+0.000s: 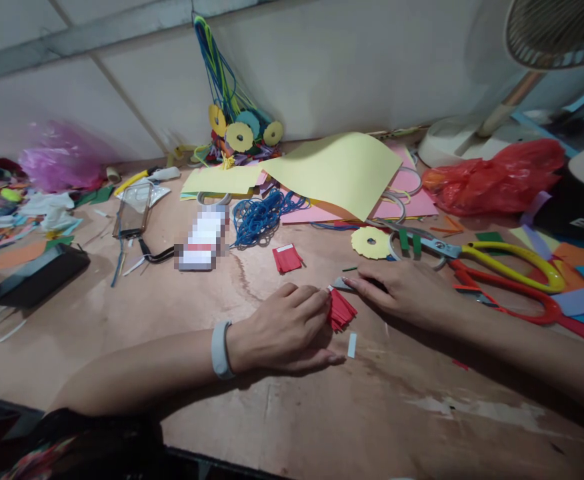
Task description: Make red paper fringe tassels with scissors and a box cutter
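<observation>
A fringed piece of red paper [341, 312] lies fanned out on the table between my hands. My left hand [285, 327] has its curled fingertips on the left side of the paper, and its thumb stretches out below. My right hand [402, 292] grips a small knife [343, 285] with a grey blade, whose tip is at the narrow top of the paper. Most of the knife's handle is hidden by my fingers. Above my left hand lies a second red piece [287, 259] with a white strip along its top. A small pale strip [352, 345] sits just below the fringed paper.
Large scissors with yellow [515, 263] and red handles lie beyond my right forearm. A yellow scalloped disc [371, 243], a heap of blue cord [258, 219] and yellow sheets [342, 170] lie farther back. A phone [202, 237], its screen blurred, is left of the cord.
</observation>
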{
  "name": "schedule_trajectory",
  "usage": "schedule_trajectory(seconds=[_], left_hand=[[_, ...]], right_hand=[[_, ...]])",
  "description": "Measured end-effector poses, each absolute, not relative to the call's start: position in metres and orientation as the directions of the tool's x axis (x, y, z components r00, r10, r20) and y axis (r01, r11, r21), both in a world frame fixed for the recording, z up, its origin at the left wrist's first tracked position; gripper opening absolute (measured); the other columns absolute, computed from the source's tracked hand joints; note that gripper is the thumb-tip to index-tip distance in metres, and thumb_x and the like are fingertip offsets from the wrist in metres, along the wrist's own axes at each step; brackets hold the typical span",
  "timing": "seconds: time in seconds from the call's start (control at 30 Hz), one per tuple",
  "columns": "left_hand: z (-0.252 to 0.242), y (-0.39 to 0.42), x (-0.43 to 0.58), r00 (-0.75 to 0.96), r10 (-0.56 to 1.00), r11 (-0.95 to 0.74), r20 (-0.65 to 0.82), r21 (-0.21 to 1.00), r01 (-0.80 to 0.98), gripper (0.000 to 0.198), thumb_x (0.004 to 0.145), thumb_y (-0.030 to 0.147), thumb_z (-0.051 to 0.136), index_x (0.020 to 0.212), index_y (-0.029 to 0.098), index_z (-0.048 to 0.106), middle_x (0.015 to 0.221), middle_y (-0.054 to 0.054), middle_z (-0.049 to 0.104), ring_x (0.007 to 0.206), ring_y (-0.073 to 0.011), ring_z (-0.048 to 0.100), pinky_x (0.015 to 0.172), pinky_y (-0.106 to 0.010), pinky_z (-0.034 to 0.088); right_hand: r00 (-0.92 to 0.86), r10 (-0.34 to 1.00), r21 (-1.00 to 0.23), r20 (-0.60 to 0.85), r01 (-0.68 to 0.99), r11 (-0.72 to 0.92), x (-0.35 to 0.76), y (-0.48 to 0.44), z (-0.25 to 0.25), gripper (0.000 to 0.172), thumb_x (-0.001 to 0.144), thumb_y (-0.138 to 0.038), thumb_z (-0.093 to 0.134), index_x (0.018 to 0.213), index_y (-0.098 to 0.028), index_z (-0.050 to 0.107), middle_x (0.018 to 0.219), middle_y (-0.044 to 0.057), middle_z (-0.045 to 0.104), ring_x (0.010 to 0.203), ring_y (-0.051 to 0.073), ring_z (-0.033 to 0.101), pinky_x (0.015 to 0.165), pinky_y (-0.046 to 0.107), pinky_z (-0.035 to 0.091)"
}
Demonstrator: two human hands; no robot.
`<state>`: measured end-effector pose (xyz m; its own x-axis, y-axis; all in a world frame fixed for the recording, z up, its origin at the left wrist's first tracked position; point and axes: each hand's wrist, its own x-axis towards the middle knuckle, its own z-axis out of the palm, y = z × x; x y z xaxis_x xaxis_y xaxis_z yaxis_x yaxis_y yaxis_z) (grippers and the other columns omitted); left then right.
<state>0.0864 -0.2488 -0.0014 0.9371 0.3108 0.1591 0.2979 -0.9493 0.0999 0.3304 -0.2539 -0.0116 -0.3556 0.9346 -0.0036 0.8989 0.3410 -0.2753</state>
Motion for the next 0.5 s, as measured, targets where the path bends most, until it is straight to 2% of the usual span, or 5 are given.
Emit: schedule_trajectory(seconds=[0.1,0.33,0.5], left_hand=[[-0.0008,-0.2485,0.0862,0.94,0.311,-0.948,0.141,0.109,0.297,0.06,0.096,0.063,0.033,0.108,0.011,0.06,0.115,-0.019,0.063,0.101,-0.0267,0.059,0.084,-0.04,0.049],[0.0004,-0.2487,0.0855,0.939,0.321,-0.944,0.124,0.126,0.306,0.061,0.097,0.064,0.031,0.111,0.012,0.059,0.117,-0.018,0.062,0.103,-0.027,0.058,0.085,-0.04,0.049],[0.0013,-0.2487,0.085,0.94,0.317,-0.944,0.124,0.137,0.3,0.061,0.097,0.064,0.031,0.111,0.011,0.059,0.118,-0.018,0.062,0.104,-0.027,0.058,0.086,-0.04,0.048]], right_hand=[[-0.386,0.921,-0.247,0.054,0.888,0.387,0.3308,-0.2543,-0.0132,0.041,0.101,-0.046,0.039,0.085,-0.021,0.068,0.081,0.004,0.072,0.071,0.018,0.063,0.059,0.028,0.03],[-0.475,0.849,-0.092,0.233,0.858,0.506,0.3302,-0.256,-0.0138,0.043,0.102,-0.042,0.038,0.078,-0.019,0.065,0.073,0.005,0.07,0.059,0.017,0.058,0.055,0.028,0.026],[-0.459,0.842,-0.108,0.282,0.857,0.504,0.3307,-0.2573,-0.0152,0.043,0.102,-0.042,0.04,0.077,-0.019,0.065,0.072,0.005,0.07,0.058,0.016,0.057,0.052,0.027,0.025]])
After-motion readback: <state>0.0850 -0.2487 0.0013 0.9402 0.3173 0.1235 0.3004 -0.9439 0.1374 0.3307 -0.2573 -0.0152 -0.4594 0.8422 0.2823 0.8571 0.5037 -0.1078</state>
